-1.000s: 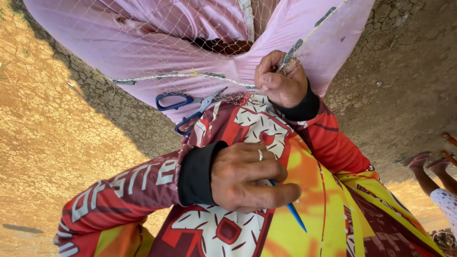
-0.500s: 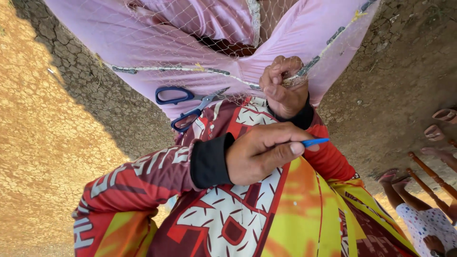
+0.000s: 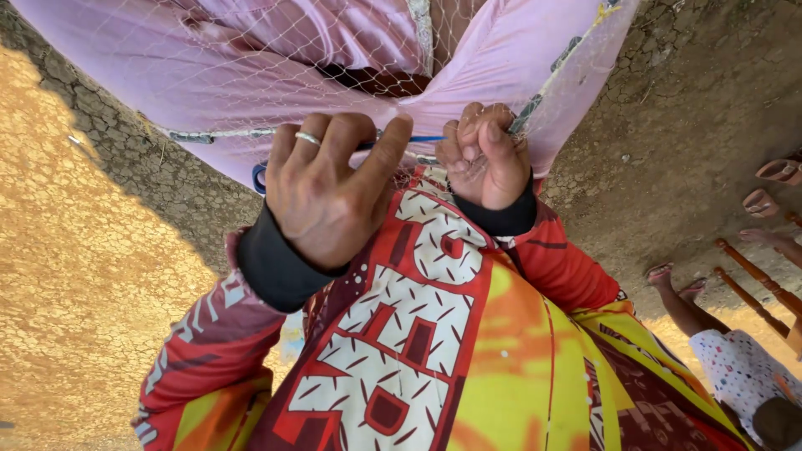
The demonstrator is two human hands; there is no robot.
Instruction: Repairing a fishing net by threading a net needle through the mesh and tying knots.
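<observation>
The left hand (image 3: 330,196), wearing a plain metal ring, is closing its grip on a thin blue needle tool (image 3: 418,139) held level. The right hand (image 3: 484,154) is pinching a fold of fine white mesh net (image 3: 276,58) in a closed grip. The net is lying draped over smooth pink fabric (image 3: 518,67). Blue-handled scissors (image 3: 260,177) are resting on the lap, mostly hidden behind the left hand.

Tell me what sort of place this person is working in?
Most likely outdoors, in a yard or village ground: cracked dry earth lit by sun, a fishing net stretched over the lap, and other people's bare feet by wooden chair legs.
</observation>
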